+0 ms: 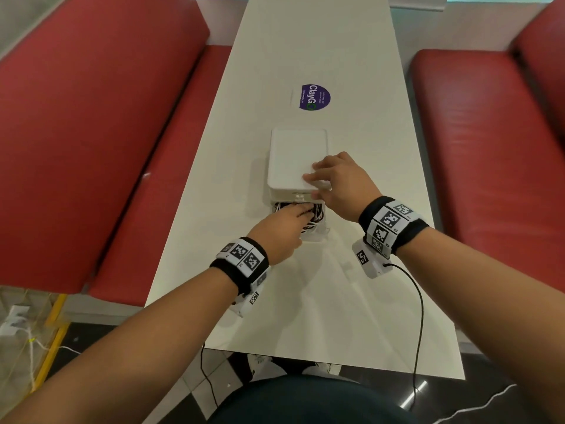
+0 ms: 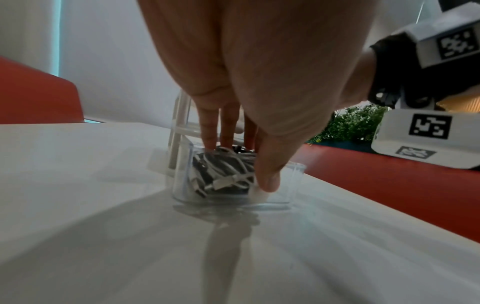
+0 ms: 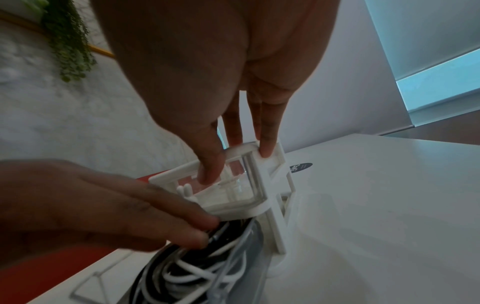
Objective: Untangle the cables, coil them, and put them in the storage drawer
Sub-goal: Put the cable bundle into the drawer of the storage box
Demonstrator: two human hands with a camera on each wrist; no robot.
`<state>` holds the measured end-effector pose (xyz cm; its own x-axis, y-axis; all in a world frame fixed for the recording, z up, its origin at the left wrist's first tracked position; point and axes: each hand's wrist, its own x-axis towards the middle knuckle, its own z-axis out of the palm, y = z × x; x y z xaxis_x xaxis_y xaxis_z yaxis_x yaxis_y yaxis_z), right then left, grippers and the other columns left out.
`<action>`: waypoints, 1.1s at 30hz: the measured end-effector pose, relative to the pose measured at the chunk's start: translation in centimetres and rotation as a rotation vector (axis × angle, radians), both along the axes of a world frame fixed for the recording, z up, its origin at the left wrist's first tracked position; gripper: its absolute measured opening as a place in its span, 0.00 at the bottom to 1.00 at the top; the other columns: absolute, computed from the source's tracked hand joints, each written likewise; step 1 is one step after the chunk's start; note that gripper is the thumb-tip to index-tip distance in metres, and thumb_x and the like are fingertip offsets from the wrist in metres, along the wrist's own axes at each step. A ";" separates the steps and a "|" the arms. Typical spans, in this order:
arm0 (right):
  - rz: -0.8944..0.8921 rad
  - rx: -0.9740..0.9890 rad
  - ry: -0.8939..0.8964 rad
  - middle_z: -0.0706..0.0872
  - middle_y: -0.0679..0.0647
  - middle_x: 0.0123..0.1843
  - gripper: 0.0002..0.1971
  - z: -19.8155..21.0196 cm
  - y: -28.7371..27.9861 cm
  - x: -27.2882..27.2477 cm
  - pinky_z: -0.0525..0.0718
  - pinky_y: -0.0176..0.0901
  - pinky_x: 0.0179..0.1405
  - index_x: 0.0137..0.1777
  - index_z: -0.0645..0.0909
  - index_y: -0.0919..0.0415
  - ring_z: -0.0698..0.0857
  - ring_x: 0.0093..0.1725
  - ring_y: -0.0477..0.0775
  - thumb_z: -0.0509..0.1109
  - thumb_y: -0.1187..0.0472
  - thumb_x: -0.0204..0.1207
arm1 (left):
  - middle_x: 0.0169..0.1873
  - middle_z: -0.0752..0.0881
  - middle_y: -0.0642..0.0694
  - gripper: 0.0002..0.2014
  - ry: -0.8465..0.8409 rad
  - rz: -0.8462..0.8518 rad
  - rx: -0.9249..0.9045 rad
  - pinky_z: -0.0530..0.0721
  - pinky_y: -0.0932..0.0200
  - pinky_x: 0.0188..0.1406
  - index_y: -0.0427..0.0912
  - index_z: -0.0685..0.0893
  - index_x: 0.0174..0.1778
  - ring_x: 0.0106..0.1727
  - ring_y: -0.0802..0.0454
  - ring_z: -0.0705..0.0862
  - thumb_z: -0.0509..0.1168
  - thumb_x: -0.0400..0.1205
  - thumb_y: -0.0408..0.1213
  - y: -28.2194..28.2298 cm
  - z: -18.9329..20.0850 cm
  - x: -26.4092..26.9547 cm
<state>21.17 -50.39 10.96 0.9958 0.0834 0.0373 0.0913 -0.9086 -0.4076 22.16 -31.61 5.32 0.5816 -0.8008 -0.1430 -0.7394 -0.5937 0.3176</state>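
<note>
A white storage drawer unit (image 1: 295,157) stands mid-table. Its clear lower drawer (image 1: 319,232) is pulled out toward me and holds coiled black and white cables (image 1: 316,214). My left hand (image 1: 293,214) reaches into the drawer. In the left wrist view its straight fingers (image 2: 210,135) press down on the cables (image 2: 223,170) while the thumb touches the drawer's front wall (image 2: 293,185). My right hand (image 1: 318,182) rests on the unit's top near the front edge. In the right wrist view its fingertips (image 3: 267,151) lie on the white frame (image 3: 270,205) and the thumb presses the front.
The white table (image 1: 305,301) runs away from me between two red benches (image 1: 91,133) (image 1: 489,133). A round purple sticker (image 1: 315,97) lies beyond the unit. A black wire (image 1: 419,316) hangs from my right wrist camera over the table's near edge.
</note>
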 end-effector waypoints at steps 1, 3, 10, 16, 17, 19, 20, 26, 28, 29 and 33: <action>0.002 -0.004 -0.003 0.85 0.57 0.68 0.19 -0.1 0.0 0.0 0.75 0.48 0.65 0.68 0.88 0.52 0.75 0.66 0.62 0.77 0.57 0.77 | 0.79 0.72 0.43 0.30 -0.023 -0.004 -0.023 0.72 0.47 0.76 0.38 0.74 0.79 0.77 0.42 0.72 0.70 0.79 0.32 0.3 0.2 0.2; 0.004 -0.008 -0.007 0.85 0.56 0.68 0.19 -0.2 0.0 -0.1 0.74 0.47 0.64 0.68 0.88 0.52 0.75 0.65 0.62 0.77 0.57 0.77 | 0.72 0.79 0.43 0.26 -0.066 -0.009 -0.009 0.79 0.44 0.68 0.38 0.79 0.74 0.71 0.41 0.77 0.71 0.78 0.33 0.4 0.7 0.2; -0.005 -0.016 -0.003 0.85 0.55 0.68 0.19 -0.3 0.2 -0.2 0.75 0.45 0.63 0.68 0.87 0.51 0.75 0.65 0.60 0.77 0.56 0.77 | 0.73 0.77 0.40 0.21 -0.087 0.001 0.169 0.83 0.44 0.57 0.37 0.73 0.76 0.70 0.41 0.79 0.59 0.86 0.33 -0.2 0.2 0.6; -0.006 -0.024 -0.003 0.85 0.56 0.68 0.19 -0.2 0.1 -0.5 0.74 0.45 0.62 0.69 0.87 0.52 0.75 0.65 0.61 0.76 0.56 0.77 | 0.78 0.71 0.38 0.24 -0.178 0.004 0.123 0.79 0.45 0.68 0.35 0.66 0.81 0.78 0.40 0.72 0.57 0.87 0.30 -0.4 0.2 -0.5; -0.006 -0.021 -0.002 0.85 0.56 0.68 0.19 -0.2 0.2 -0.5 0.75 0.46 0.63 0.68 0.87 0.51 0.75 0.65 0.61 0.76 0.56 0.77 | 0.74 0.76 0.35 0.23 -0.204 -0.030 0.021 0.82 0.41 0.65 0.32 0.72 0.77 0.74 0.36 0.75 0.62 0.85 0.28 -0.1 0.2 -0.7; -0.010 -0.001 -0.003 0.85 0.56 0.68 0.19 -0.2 0.2 -0.6 0.75 0.47 0.64 0.68 0.88 0.51 0.75 0.65 0.61 0.76 0.55 0.77 | 0.61 0.82 0.35 0.22 -0.279 -0.026 -0.199 0.86 0.38 0.53 0.33 0.80 0.66 0.61 0.34 0.80 0.73 0.75 0.25 0.7 0.1 -0.6; -0.009 0.007 -0.001 0.85 0.56 0.68 0.19 -0.2 0.2 -0.6 0.76 0.47 0.64 0.68 0.88 0.52 0.75 0.66 0.61 0.76 0.55 0.77 | 0.62 0.80 0.37 0.27 -0.323 0.029 -0.261 0.85 0.39 0.55 0.37 0.80 0.67 0.60 0.36 0.78 0.77 0.71 0.29 1.1 0.5 -0.4; 0.015 0.017 0.009 0.76 0.53 0.78 0.33 -1.0 -0.2 -1.9 0.74 0.52 0.75 0.76 0.79 0.51 0.66 0.79 0.61 0.81 0.47 0.70 | 0.86 0.44 0.58 0.64 -0.002 0.281 -0.202 0.73 0.39 0.75 0.65 0.53 0.85 0.84 0.42 0.59 0.87 0.58 0.47 3.4 2.7 3.1; 0.052 0.015 0.037 0.70 0.53 0.82 0.45 -1.7 -0.5 -2.5 0.69 0.49 0.75 0.79 0.73 0.51 0.59 0.83 0.62 0.87 0.47 0.61 | 0.86 0.44 0.63 0.61 0.116 0.231 -0.240 0.84 0.47 0.66 0.65 0.56 0.84 0.76 0.48 0.73 0.88 0.60 0.43 3.8 2.3 4.1; 0.061 0.007 0.031 0.69 0.53 0.82 0.47 -2.1 -0.6 -2.6 0.70 0.50 0.74 0.80 0.72 0.51 0.58 0.83 0.62 0.88 0.49 0.59 | 0.85 0.45 0.65 0.60 0.137 0.226 -0.246 0.86 0.49 0.61 0.65 0.58 0.83 0.70 0.49 0.78 0.87 0.60 0.41 3.8 2.2 4.4; 0.044 0.010 -0.062 0.74 0.54 0.77 0.41 -2.7 -0.7 -2.3 0.83 0.59 0.65 0.77 0.76 0.51 0.64 0.77 0.62 0.86 0.57 0.62 | 0.83 0.53 0.64 0.52 0.113 0.270 -0.305 0.89 0.49 0.56 0.65 0.67 0.79 0.53 0.49 0.85 0.86 0.63 0.36 3.6 1.6 4.7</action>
